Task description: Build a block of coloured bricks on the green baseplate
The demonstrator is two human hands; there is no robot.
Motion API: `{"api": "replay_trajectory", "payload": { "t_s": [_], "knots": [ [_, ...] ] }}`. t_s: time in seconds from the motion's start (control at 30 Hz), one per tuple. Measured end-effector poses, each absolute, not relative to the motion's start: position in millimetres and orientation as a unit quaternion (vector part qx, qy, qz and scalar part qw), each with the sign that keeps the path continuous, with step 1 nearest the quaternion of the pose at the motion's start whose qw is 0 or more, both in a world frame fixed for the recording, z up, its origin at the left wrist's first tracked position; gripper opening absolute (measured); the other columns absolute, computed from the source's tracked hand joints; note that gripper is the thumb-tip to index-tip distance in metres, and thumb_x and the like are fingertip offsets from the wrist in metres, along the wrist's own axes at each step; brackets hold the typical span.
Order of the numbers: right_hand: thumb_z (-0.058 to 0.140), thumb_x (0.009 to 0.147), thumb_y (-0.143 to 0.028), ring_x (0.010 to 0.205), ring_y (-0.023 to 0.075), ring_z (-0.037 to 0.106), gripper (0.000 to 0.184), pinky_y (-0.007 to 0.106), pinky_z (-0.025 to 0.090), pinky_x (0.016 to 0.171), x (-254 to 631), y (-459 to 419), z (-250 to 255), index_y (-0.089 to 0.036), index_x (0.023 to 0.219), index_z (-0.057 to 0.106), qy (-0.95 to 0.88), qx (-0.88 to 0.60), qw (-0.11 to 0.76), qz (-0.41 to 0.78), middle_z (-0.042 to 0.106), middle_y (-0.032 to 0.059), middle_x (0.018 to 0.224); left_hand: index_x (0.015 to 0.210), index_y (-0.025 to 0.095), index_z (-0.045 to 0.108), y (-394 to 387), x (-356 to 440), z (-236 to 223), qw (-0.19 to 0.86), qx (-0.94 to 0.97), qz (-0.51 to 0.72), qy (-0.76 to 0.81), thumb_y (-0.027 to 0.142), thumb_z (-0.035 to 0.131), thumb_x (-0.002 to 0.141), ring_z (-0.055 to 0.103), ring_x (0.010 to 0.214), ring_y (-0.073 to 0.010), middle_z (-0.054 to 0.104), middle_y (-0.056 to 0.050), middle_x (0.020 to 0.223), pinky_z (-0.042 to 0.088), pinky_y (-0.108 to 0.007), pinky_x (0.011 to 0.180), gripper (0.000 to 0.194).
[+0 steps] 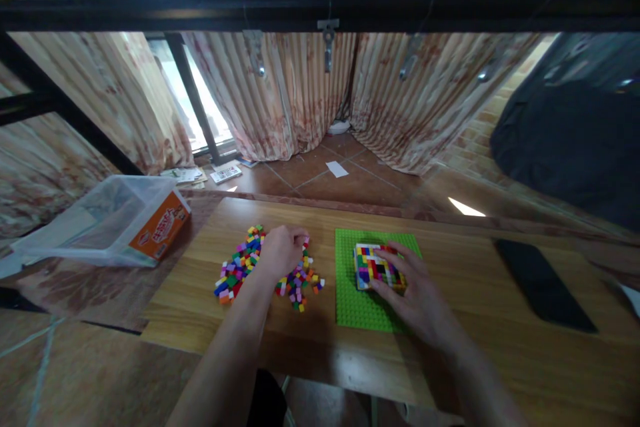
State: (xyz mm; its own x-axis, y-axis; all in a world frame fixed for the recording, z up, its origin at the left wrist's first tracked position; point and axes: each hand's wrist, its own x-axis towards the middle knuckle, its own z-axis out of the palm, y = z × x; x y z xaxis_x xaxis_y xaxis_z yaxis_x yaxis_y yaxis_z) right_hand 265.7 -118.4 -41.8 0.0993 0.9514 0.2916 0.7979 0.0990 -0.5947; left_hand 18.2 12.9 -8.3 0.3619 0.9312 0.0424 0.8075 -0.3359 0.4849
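My left hand (282, 251) is over a pile of small multicoloured toy bricks (243, 263), its fingers curled inward. Whatever lies between its fingertips is hidden. To the right, a green studded baseplate (346, 303) lies flat on the wooden table. A low block built of multicoloured bricks (369, 268) sits on the baseplate, with a mixed-colour top and pale edges. My right hand (411, 280) grips this block, with the thumb at its near side and the fingers along its far and right side. The hand covers the block's right part.
A dark phone-like slab (545, 285) lies on the table (470, 287) at the right. On the left stands a clear plastic bin (110, 213) with an orange label. A black horizontal bar (200, 11) crosses in front of curtains. Papers (337, 169) lie on the tiled floor.
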Motion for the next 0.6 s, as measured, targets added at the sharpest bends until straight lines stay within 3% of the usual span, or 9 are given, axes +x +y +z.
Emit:
{"api": "replay_trajectory", "payload": {
  "t_s": [0.23,0.4,0.6],
  "knots": [
    [0.061,0.085,-0.051,0.131,0.0313,0.047,0.047,0.056,0.038,0.110,265,-119,-40,-0.027,0.126,0.061,-0.666,-0.654,0.340,0.114,0.048,0.0113,0.143,0.084,0.024,0.079,12,10,-1,0.191,0.808,0.122,0.544,0.020,0.054,0.084,0.068,0.078,-0.0178,0.077,-0.003,0.083,0.045,-0.024,0.069,0.025],
    [0.062,0.084,-0.052,0.131,0.0323,0.047,0.048,0.056,0.039,0.109,264,-119,-38,-0.026,0.124,0.063,-0.661,-0.657,0.342,0.120,0.049,0.0120,0.142,0.088,0.026,0.079,15,6,-5,0.248,0.776,0.188,0.548,0.016,0.061,0.075,0.069,0.081,-0.0202,0.078,-0.001,0.083,0.049,-0.025,0.068,0.024],
    [0.063,0.085,-0.050,0.132,0.0314,0.047,0.048,0.055,0.038,0.110,264,-119,-35,-0.027,0.126,0.061,-0.666,-0.652,0.337,0.133,0.049,0.0117,0.142,0.084,0.018,0.077,16,5,-5,0.358,0.765,0.245,0.476,0.022,0.061,0.078,0.069,0.080,-0.0183,0.077,-0.004,0.085,0.053,-0.026,0.073,0.018]
  ]
}}
